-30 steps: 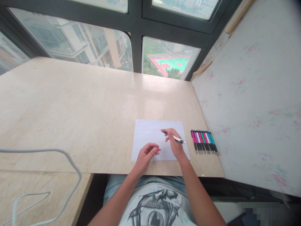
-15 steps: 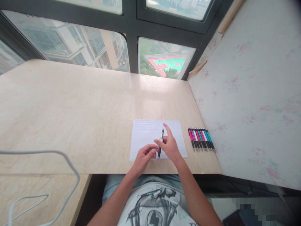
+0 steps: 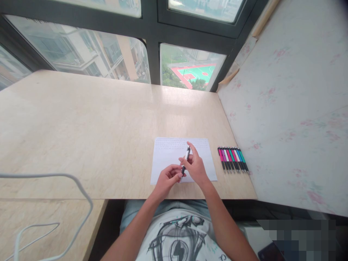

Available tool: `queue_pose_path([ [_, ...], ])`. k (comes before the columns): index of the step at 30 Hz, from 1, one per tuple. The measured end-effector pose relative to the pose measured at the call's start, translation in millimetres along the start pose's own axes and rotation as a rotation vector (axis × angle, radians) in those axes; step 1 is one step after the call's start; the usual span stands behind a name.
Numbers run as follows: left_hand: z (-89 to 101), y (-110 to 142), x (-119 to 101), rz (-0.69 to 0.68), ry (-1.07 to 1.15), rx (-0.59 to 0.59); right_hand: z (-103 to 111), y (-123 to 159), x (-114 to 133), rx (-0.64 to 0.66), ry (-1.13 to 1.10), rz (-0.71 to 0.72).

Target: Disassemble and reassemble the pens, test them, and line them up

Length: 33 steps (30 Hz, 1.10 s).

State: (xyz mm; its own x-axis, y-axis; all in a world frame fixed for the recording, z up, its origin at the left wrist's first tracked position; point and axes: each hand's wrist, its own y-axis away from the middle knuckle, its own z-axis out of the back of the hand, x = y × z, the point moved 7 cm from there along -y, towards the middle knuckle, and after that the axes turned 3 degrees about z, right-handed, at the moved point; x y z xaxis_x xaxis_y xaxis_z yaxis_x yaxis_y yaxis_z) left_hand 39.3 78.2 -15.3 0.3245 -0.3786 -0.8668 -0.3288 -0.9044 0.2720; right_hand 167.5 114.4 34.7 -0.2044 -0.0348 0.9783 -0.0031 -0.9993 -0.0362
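Note:
A white and black click pen (image 3: 187,155) is held between both hands above a sheet of paper (image 3: 163,159). My right hand (image 3: 196,166) grips the barrel between thumb and fingers, its index finger reaching up by the clicker end. At the pen's black lower end, my left hand (image 3: 169,178) pinches with thumb and fingertips near the tip. The tip itself is partly hidden by those fingers. Several lines of handwriting run across the top of the paper; below them it is blank where visible.
Right of the paper, a row of several click pens (image 3: 233,159) in pink, purple, white, green and blue lies by the wall (image 3: 288,119). A white cable (image 3: 73,177) loops at the left. Dark-framed windows (image 3: 154,54) stand behind the table (image 3: 95,134).
My left fingers have closed onto the pen's lower end, where they were beside it before. The pen leans a little more, and my right index finger has come closer to its top.

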Motion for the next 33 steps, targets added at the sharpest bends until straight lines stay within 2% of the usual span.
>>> queue_pose_path([
  [7,4.9,-1.3,1.6,-0.031,0.028,-0.029,-1.8,12.1,0.2,0.105,-0.158,-0.02],
  [12,4.3,-2.1,2.2,-0.027,0.014,-0.024,2.8,17.2,-7.1,0.018,-0.209,-0.054],
  [18,5.7,-3.1,-1.4,-0.078,0.026,-0.025,25.6,15.9,-6.9,-0.136,-0.243,-0.063],
  [29,7.7,-3.2,-1.7,-0.07,0.028,-0.055,46.6,18.0,-15.2,-0.271,-0.309,-0.055],
  [33,7.7,-3.2,-1.3,-0.067,0.033,-0.054,47.5,17.4,-16.7,-0.271,-0.314,-0.054],
])
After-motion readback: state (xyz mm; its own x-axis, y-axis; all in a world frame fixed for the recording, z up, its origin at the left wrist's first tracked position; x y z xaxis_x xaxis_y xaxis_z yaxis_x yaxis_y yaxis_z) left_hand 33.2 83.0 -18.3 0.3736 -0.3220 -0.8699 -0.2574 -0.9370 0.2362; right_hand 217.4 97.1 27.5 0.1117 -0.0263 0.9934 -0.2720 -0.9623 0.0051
